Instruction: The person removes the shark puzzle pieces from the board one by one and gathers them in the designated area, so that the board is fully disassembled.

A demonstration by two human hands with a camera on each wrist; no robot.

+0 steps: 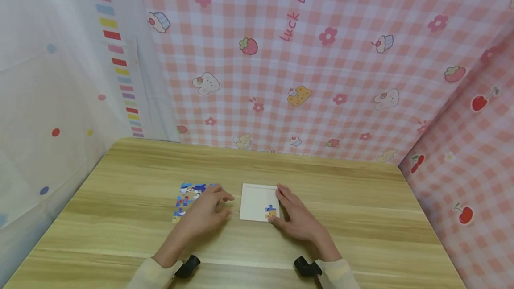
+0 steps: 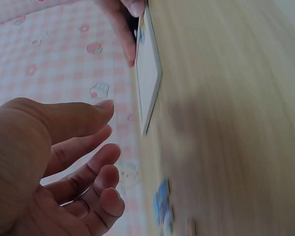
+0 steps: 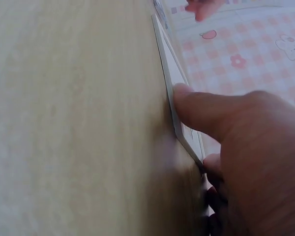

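Observation:
A square white puzzle tray lies on the table, with joined blue and tan jigsaw pieces in its lower right corner. My right hand holds the tray by its right side. Its thumb lies over the near rim in the right wrist view, and its fingers run along the right edge. To the left of the tray, my left hand hovers with loosely bent fingers and nothing between them. Partly beneath it in the head view lies a group of loose colourful jigsaw pieces, some hidden by the hand.
The wood-grain table meets a pink checked cloth at the back. Another checked cloth hangs on the right, and a white dotted one on the left. A black wrist device sits at the left cuff.

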